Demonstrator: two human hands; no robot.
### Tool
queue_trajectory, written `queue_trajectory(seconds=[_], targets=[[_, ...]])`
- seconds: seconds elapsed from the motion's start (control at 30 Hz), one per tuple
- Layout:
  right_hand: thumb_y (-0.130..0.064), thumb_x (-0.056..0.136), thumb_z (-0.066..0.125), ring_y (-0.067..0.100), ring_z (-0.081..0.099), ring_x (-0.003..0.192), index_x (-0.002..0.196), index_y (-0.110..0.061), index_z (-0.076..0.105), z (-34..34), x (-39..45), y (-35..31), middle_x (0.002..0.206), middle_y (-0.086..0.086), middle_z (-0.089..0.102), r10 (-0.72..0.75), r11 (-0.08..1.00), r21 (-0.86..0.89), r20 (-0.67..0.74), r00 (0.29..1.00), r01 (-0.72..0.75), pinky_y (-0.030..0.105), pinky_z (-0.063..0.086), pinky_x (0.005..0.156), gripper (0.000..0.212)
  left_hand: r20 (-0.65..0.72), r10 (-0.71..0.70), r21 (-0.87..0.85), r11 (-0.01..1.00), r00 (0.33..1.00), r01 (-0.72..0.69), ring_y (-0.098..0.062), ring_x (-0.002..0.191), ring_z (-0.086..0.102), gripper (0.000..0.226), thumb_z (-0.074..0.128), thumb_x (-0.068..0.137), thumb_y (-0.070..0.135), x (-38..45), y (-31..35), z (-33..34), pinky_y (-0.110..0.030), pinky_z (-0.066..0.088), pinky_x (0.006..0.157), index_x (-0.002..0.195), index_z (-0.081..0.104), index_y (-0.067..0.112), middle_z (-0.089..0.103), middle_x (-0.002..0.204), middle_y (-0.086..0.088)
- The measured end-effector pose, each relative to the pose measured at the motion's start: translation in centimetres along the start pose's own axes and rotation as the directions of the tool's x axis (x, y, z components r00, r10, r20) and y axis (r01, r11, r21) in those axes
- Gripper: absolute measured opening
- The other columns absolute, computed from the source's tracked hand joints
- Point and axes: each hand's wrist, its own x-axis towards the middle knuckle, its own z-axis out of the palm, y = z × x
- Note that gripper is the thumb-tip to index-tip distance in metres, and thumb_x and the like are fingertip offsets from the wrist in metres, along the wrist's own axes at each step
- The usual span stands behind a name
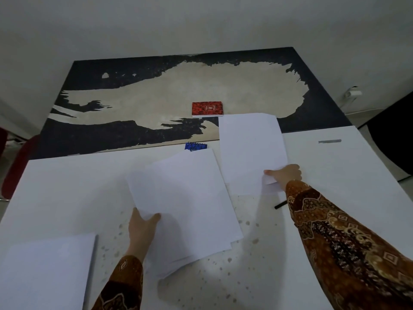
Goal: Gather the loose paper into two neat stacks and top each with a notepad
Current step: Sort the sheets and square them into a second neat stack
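Observation:
My left hand grips the near left corner of a fanned bundle of white sheets lying at the middle of the white table. My right hand pinches the near right corner of other white sheets that reach past the table's far edge. A neat paper stack lies at the near left. A red notepad rests on the dark, worn board beyond. A blue spiral notepad peeks out behind the middle bundle, mostly hidden.
The white table is stained with brown spots near the front. A black pen lies partly under my right sleeve. A grey strip sits at the far right. The dark board lies behind the table, with a red chair at left.

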Motion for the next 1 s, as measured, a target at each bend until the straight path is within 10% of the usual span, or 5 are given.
queue_trajectory(seconds=[0.3, 0.43, 0.63, 0.83, 1.0], targets=[[-0.023, 0.072, 0.081, 0.034, 0.058, 0.108, 0.115, 0.001, 0.056, -0.4, -0.7, -0.6, 0.119, 0.017, 0.06, -0.057, 0.969, 0.243, 0.055, 0.997, 0.042, 0.038, 0.051, 0.086, 0.055, -0.006, 0.007, 0.023, 1.0, 1.0, -0.007, -0.036, 0.112, 0.054, 0.057, 0.071, 0.082, 0.02, 0.4, -0.2, 0.0, -0.05, 0.045, 0.097, 0.132, 0.047, 0.008, 0.057, 0.126, -0.014], [-0.001, 0.075, 0.075, 0.026, 0.062, 0.086, 0.107, -0.002, 0.06, -1.5, -1.8, -1.6, 0.107, 0.014, 0.062, -0.047, 0.699, 0.702, 0.239, 0.97, -0.139, 0.032, 0.054, 0.059, 0.036, 0.001, 0.01, 0.025, 1.0, 1.0, -0.01, -0.037, 0.114, 0.053, 0.056, 0.07, 0.083, 0.02, 0.4, -0.1, 0.0, -0.051, 0.044, 0.099, 0.132, 0.045, 0.007, 0.055, 0.127, -0.015], [0.002, 0.086, 0.062, 0.006, 0.043, 0.025, 0.072, -0.006, 0.053, -5.7, -5.7, -6.4, 0.041, 0.001, 0.057, -0.216, 0.47, 0.842, 0.402, 0.89, -0.266, 0.017, 0.049, 0.047, 0.019, 0.028, 0.027, 0.002, 1.0, 0.999, -0.027, -0.037, 0.112, 0.054, 0.056, 0.069, 0.084, 0.02, 0.0, -0.2, -0.2, -0.049, 0.045, 0.096, 0.132, 0.044, 0.007, 0.056, 0.127, -0.016], [-0.003, 0.089, 0.061, 0.007, 0.046, 0.035, 0.068, -0.007, 0.05, -9.3, -9.7, -9.9, 0.044, 0.003, 0.056, -0.367, 0.225, 0.888, 0.458, 0.81, -0.401, 0.015, 0.048, 0.043, 0.024, 0.081, 0.03, -0.009, 1.0, 0.996, -0.029, -0.038, 0.11, 0.056, 0.057, 0.066, 0.085, 0.013, -0.3, 0.1, -0.7, -0.05, 0.048, 0.093, 0.136, 0.041, 0.007, 0.056, 0.126, -0.018], [-0.002, 0.087, 0.063, 0.01, 0.058, 0.054, 0.076, -0.011, 0.055, -6.7, -13.1, -6.8, 0.068, 0.003, 0.064, -0.358, 0.499, 0.811, 0.513, 0.78, -0.305, 0.015, 0.049, 0.043, 0.016, 0.126, 0.019, -0.028, 0.999, 0.992, -0.016, -0.036, 0.111, 0.053, 0.057, 0.058, 0.088, 0.006, -0.7, 0.4, -1.1, -0.044, 0.047, 0.089, 0.141, 0.035, 0.008, 0.052, 0.129, -0.015]])
